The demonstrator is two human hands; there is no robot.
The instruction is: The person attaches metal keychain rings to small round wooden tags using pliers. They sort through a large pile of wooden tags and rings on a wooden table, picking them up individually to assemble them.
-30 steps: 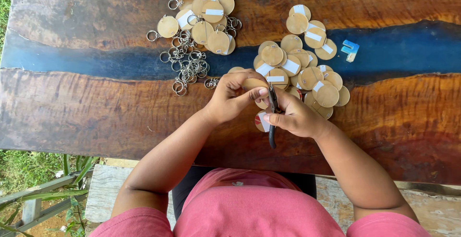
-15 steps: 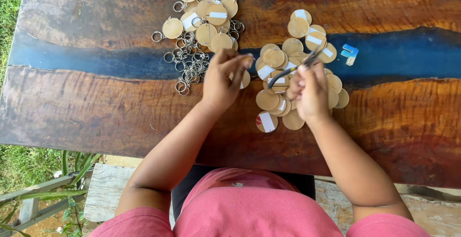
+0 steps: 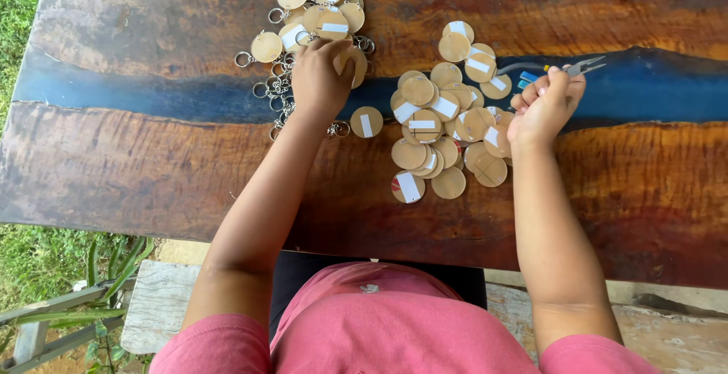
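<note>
My left hand [image 3: 320, 78] rests on a heap of round wooden discs with key rings [image 3: 315, 14] at the far left of the table, fingers curled over one disc [image 3: 353, 62]. My right hand [image 3: 542, 105] is raised at the right, closed on a pair of small pliers [image 3: 580, 65] whose tips point right. Between the hands lies a second heap of plain wooden discs [image 3: 447, 128], several with white labels. One single disc [image 3: 367, 122] lies apart near my left wrist.
Loose metal key rings and chains [image 3: 279, 90] lie beside the left heap. A small blue piece [image 3: 526, 78] sits by my right hand. The wooden table [image 3: 136, 162] has a dark blue band across it. Grass and a bench show below its near edge.
My left hand has moved left from the middle heap to the ringed discs. My right hand has swung right and up with the pliers. A disc now lies alone near my left wrist.
</note>
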